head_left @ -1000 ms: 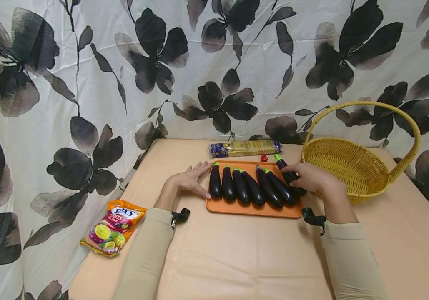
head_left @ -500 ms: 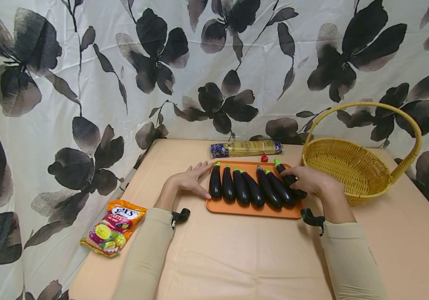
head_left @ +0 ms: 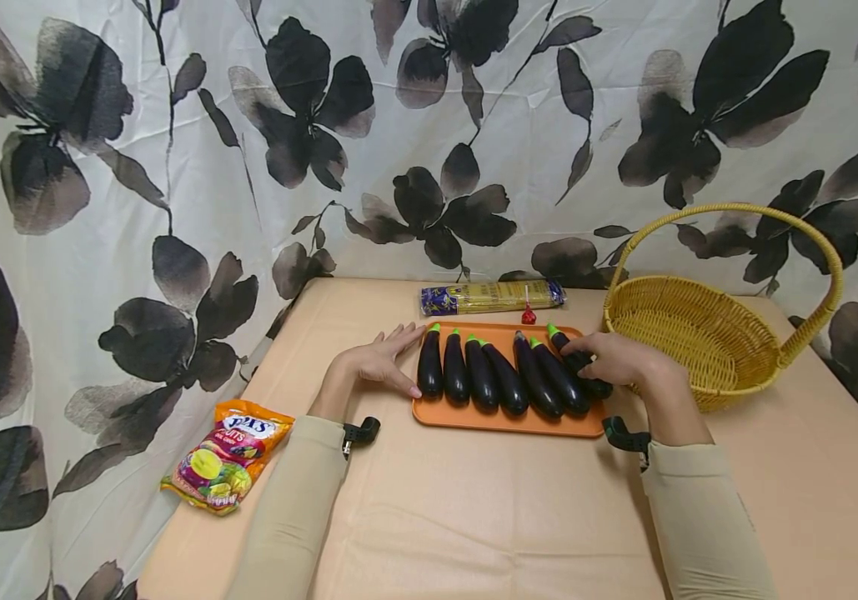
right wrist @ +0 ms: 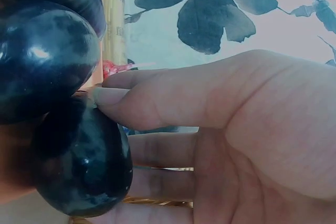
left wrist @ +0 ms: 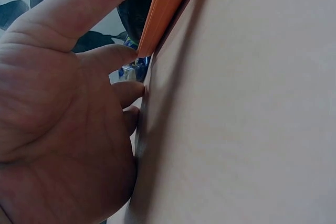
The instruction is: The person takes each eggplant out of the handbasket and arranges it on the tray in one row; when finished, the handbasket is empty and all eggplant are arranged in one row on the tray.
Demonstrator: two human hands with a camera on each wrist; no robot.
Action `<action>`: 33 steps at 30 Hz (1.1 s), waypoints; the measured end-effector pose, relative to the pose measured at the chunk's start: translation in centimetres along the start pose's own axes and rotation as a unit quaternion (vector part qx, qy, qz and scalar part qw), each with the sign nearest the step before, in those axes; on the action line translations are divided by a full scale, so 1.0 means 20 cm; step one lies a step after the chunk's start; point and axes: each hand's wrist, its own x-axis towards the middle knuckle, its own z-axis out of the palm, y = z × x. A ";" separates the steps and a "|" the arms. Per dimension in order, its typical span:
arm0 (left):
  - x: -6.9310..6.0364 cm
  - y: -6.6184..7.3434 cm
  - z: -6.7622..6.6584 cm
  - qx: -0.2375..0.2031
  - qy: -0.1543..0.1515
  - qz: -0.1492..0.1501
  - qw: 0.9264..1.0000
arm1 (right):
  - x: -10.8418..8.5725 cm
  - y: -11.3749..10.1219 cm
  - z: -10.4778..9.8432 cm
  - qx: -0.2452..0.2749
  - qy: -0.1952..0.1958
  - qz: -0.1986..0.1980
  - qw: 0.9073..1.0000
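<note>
Several dark purple eggplants [head_left: 482, 379] with green stem ends lie side by side on an orange tray [head_left: 504, 423]. My left hand [head_left: 376, 364] is spread at the tray's left edge. In the left wrist view, the fingertips of that left hand [left wrist: 63, 108] touch the orange rim [left wrist: 163, 14], and the palm faces the tray. At the tray's right end my right hand [head_left: 627, 360] holds the rightmost eggplant [head_left: 577, 360]. Seen from the right wrist, the thumb presses on this eggplant [right wrist: 84, 156], with fingers round its far side; their tips are hidden.
A yellow wicker basket [head_left: 687, 333] with a tall handle stands right of the tray. Behind the tray lies a packet of spaghetti [head_left: 492, 297] with a small red wrapped piece [head_left: 529, 315] by it. A bright candy bag [head_left: 228, 454] lies left. A floral cloth [head_left: 368, 167] hangs behind.
The rightmost eggplant's green end has come slightly nearer to me, onto the tray, under my right hand. The eggplants beside it have shifted slightly left. My left hand has stayed put.
</note>
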 end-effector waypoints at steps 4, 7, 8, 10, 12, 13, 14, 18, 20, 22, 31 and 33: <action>0.00 0.00 0.00 -0.001 -0.002 -0.001 1.000 | 0.00 0.00 0.00 -0.004 -0.002 -0.005 1.000; 0.00 -0.01 0.00 -0.001 -0.002 -0.002 1.000 | 0.01 0.00 0.00 -0.004 -0.003 -0.007 1.000; 0.00 -0.01 0.00 -0.001 -0.002 -0.002 1.000 | 0.01 0.00 0.00 -0.005 -0.004 -0.008 1.000; 0.00 -0.01 0.00 -0.001 -0.002 -0.001 1.000 | 0.01 0.00 0.00 -0.005 -0.004 -0.010 1.000; 0.00 -0.01 0.00 0.000 -0.001 -0.002 1.000 | 0.01 -0.01 0.00 -0.003 -0.005 -0.004 1.000; 0.00 -0.01 0.00 0.001 -0.001 -0.002 1.000 | 0.01 -0.01 0.00 -0.003 -0.004 -0.003 1.000; 0.00 -0.01 0.00 0.001 -0.002 -0.002 1.000 | 0.01 -0.01 0.00 -0.006 -0.003 -0.002 1.000; 0.01 -0.01 0.00 0.002 -0.002 -0.003 1.000 | 0.00 -0.01 -0.01 -0.011 0.005 -0.004 1.000; 0.01 -0.01 0.00 0.003 0.000 -0.003 1.000 | -0.01 0.00 -0.02 -0.016 0.011 -0.010 1.000; 0.01 -0.01 0.00 0.002 0.002 -0.001 1.000 | -0.02 0.00 -0.03 -0.014 0.015 -0.016 1.000; 0.00 -0.01 0.00 -0.002 0.004 0.000 1.000 | -0.02 0.01 -0.06 0.046 0.092 -0.061 0.993; 0.00 -0.01 0.00 -0.003 0.003 -0.002 1.000 | -0.02 0.01 -0.06 0.060 0.110 -0.073 0.989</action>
